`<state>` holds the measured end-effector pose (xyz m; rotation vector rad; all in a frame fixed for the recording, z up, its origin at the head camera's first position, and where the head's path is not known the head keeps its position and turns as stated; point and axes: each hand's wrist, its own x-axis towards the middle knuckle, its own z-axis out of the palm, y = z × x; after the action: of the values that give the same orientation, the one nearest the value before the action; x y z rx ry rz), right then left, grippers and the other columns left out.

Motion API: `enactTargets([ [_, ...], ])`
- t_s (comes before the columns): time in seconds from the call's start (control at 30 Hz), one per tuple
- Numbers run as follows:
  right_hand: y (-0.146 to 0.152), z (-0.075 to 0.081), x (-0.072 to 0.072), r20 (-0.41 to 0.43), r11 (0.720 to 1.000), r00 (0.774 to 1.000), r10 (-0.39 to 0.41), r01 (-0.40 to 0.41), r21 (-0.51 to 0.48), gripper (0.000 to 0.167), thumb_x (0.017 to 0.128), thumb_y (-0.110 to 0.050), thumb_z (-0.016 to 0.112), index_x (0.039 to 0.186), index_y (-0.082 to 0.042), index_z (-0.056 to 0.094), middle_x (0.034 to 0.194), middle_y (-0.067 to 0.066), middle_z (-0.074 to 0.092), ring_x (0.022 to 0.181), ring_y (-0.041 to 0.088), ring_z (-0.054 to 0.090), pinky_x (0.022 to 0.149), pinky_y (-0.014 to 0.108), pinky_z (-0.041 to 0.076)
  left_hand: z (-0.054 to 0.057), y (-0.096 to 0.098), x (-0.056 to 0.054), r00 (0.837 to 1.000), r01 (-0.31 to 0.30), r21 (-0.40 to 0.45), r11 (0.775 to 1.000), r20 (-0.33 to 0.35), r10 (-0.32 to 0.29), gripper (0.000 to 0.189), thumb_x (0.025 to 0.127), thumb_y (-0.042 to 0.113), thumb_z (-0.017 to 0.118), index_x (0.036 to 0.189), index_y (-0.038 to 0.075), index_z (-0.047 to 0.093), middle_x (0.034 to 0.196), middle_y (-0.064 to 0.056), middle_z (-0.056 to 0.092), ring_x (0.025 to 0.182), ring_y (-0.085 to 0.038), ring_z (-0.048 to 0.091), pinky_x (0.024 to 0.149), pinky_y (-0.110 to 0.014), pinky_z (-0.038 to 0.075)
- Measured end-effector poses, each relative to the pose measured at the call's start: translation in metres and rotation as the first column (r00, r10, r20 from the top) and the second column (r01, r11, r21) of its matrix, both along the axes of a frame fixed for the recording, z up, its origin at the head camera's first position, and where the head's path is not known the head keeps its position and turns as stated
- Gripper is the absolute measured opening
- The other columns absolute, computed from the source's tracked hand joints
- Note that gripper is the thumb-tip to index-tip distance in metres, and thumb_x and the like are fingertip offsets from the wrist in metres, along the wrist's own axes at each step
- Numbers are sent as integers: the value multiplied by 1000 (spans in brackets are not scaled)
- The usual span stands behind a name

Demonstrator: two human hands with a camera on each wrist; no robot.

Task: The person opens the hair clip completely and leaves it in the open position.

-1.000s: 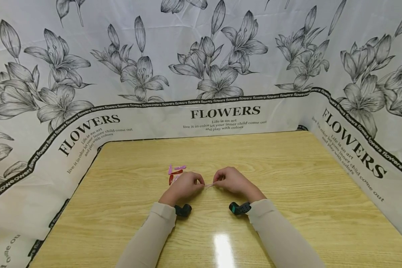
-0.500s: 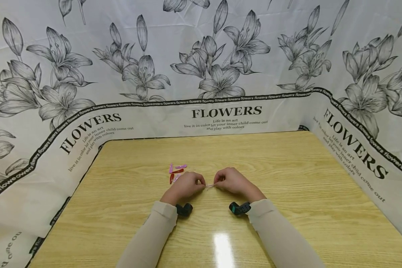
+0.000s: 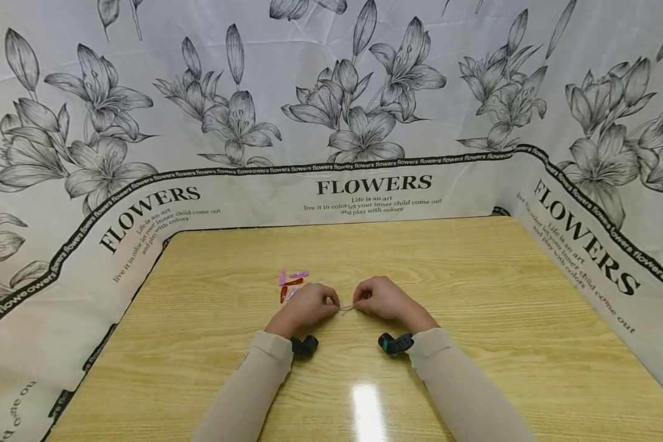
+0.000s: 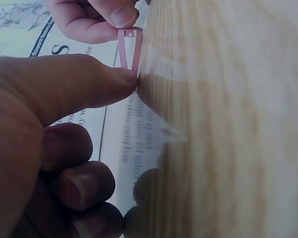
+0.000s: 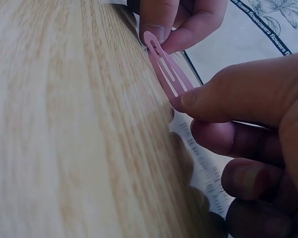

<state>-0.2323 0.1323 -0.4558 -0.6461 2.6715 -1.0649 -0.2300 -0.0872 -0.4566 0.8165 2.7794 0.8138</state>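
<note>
Between my two hands, close over the table, is a pink snap hair clip (image 5: 164,72), its arms spread apart in the left wrist view. My left hand (image 3: 311,304) pinches one end of it between thumb and fingertips. The other end is pinched by my right hand (image 3: 383,298), seen near at the right of the right wrist view. In the head view the clip (image 3: 346,307) is only a thin line between the fingertips. Just beyond my left hand lie several more hair clips: a red clip (image 3: 293,282), a second red clip (image 3: 283,294) and pink ones (image 3: 299,274).
The wooden table (image 3: 475,294) stretches out around both hands. A white cloth (image 3: 364,202) with printed flowers and lettering walls off its back and sides. On each wrist sits a black camera strap, the left camera (image 3: 305,345) and the right camera (image 3: 395,344).
Both hands stay almost in place, still pinching the pink hair clip. Its sides look slightly more spread in the head view, and that view has shifted a little.
</note>
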Motion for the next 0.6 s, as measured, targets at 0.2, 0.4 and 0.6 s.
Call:
enactTargets([
  [0.2,1,0,0,-3,1000,1000,7,-7,-3,5,86,-18,71,82,-17,70,75,-6,67,69,13,53,66,30,45,0,0,1,1000,0,6,1000,0,0,7,90,22,67,88,19,74,67,8,58,56,-6,44,53,-21,37],
  [0.4,1,-1,-1,-2,1000,1000,6,-6,-1,4,86,-18,71,82,-18,70,76,-6,67,69,13,53,66,30,45,0,0,0,1000,0,6,1000,0,0,7,90,23,68,88,19,74,70,8,60,56,-6,45,53,-21,38],
  [0.6,2,-1,-1,-3,1000,1000,7,-7,-6,4,87,-19,70,83,-18,71,77,-7,67,70,13,54,67,30,45,-1,0,-1,1000,-2,13,1000,6,1,7,90,22,68,88,19,74,72,8,61,57,-6,46,54,-21,39],
])
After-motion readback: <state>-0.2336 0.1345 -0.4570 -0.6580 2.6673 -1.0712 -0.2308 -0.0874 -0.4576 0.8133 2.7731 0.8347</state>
